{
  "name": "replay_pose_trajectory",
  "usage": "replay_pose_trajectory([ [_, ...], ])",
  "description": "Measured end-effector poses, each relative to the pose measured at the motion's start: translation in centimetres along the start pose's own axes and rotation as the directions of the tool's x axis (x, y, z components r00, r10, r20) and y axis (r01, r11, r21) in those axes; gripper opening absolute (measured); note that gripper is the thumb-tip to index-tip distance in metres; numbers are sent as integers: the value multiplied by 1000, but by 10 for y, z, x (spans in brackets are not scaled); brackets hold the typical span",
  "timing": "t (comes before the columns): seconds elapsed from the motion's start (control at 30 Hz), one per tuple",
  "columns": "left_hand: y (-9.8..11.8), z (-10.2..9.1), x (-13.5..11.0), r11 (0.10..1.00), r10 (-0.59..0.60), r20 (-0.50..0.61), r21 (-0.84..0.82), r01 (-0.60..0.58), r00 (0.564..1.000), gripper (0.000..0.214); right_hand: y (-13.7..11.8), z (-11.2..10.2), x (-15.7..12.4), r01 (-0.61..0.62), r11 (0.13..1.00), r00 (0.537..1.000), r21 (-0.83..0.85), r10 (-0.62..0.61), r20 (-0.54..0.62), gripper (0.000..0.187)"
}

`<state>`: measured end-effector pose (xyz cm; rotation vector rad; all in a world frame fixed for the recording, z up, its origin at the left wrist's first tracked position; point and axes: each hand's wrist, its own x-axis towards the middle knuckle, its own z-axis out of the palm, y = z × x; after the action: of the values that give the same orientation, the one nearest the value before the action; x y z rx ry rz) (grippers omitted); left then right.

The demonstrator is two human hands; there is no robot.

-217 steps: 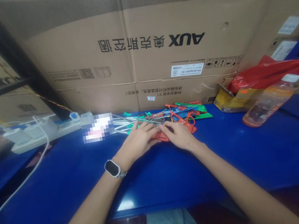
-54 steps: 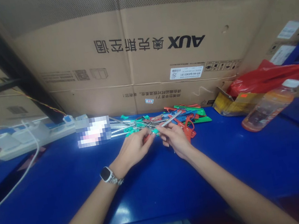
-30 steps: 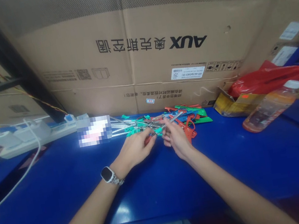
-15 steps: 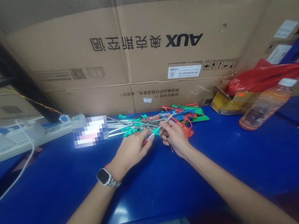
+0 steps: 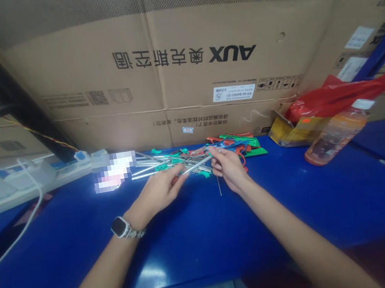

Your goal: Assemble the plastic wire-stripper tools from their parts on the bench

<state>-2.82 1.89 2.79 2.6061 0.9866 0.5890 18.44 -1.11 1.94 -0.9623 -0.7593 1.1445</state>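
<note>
Blue table point(image 5: 300, 204), silver rod point(image 5: 196, 165) between left fingers point(image 5: 174, 174) and right fingers point(image 5: 215, 154)

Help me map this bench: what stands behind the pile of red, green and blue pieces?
A big cardboard box marked AUX stands behind the pile. The pieces cover part of its bottom edge, and whatever lies beyond the box is hidden.

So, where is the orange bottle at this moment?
Head view: the bottle lies at the right of the blue table, in front of the red bag.
</note>
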Motion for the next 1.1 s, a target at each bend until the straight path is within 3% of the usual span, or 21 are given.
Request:
replay_pose_trajectory([
  [0.2,-2,-4,1,1000,11,51,5,-11,999,32,-2,0,3,57,994,998,-91,-58,-8,48],
  [0.4,4,-1,-2,982,14,121,188,-36,993,35,1,-2,0,7,963,995,-268,19,95,49],
  [0.63,8,0,1,967,20,131,251,-53,991,35,-7,1,1,55,987,992,-148,-37,123,53],
  [0.93,15,-7,1,941,13,116,335,-52,993,35,-18,5,9,75,980,989,-186,-49,141,47],
  [1.1,18,-6,2,894,-31,110,448,-22,993,38,-18,13,13,10,984,1000,-178,-8,9,40],
])
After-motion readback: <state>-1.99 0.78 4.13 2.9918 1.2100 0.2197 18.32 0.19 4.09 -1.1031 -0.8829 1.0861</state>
